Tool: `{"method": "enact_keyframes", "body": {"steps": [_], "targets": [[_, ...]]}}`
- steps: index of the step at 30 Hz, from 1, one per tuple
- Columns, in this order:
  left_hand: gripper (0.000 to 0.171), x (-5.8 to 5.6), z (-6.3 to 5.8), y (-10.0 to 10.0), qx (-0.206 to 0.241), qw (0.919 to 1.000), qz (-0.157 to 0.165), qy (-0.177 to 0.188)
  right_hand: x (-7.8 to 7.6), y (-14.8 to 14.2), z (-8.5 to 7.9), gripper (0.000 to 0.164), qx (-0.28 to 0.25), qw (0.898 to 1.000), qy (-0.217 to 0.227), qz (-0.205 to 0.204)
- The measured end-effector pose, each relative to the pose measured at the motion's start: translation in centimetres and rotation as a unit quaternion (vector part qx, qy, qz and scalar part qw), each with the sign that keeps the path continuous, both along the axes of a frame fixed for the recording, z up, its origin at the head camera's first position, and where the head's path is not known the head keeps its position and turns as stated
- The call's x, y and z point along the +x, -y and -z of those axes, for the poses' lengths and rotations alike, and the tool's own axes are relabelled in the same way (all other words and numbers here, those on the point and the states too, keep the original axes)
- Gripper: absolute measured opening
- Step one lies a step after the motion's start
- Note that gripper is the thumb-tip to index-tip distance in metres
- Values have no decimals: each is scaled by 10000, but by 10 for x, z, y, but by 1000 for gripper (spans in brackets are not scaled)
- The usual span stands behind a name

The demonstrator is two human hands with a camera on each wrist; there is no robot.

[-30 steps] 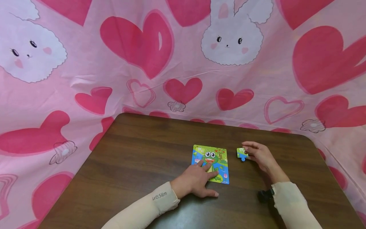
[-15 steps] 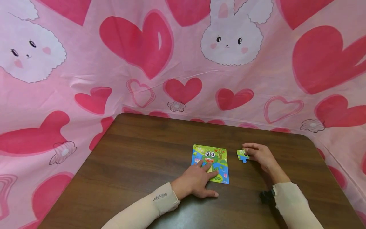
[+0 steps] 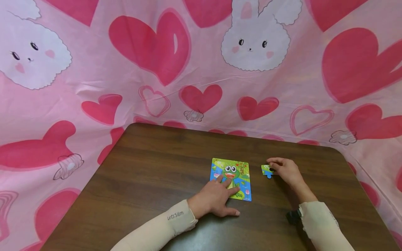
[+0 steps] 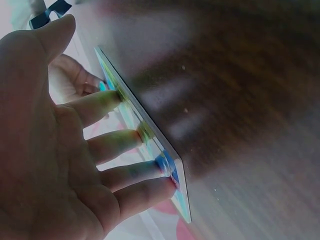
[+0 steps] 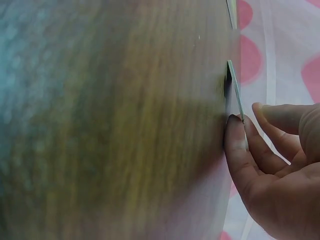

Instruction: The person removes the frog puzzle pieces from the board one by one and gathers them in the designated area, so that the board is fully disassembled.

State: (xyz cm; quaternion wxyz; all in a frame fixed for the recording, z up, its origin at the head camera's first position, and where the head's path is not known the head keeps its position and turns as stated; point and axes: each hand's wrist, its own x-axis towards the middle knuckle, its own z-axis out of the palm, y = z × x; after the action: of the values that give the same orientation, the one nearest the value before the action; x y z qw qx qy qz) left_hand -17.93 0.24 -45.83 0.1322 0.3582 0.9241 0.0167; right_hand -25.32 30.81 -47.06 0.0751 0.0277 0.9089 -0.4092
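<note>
Piece is in my right grip, pinched at its right edge between thumb and finger. It sits to the right of the frog board, near but apart. Piece shows green on top with a white flower, blue below, blue tab pointing my way. Right wrist view has it tilted, gripped edge raised off the surface; can't tell if the other edge touches. Left grip is released: fingers fairly straight and spread, tips resting on the board's lower part, thumb off to the side past its bottom edge. Board lies flat, frog's eyes and red mouth visible above my fingers, flowers upper left, tree upper right. Cream sleeves on both arms, lettering on the left one, black device at the right cuff. Pink heart-and-rabbit cloth behind.
</note>
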Motion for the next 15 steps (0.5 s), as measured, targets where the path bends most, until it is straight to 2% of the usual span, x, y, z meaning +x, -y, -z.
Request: {"method": "enact_keyframes", "body": {"steps": [10, 15], "targets": [[79, 0, 0, 1, 32, 10000, -32, 59, 5, -3, -5, 37, 94, 9999, -29, -43], [78, 1, -2, 1, 88, 9999, -50, 119, 8, -6, -5, 37, 366, 9992, -126, -91]]}}
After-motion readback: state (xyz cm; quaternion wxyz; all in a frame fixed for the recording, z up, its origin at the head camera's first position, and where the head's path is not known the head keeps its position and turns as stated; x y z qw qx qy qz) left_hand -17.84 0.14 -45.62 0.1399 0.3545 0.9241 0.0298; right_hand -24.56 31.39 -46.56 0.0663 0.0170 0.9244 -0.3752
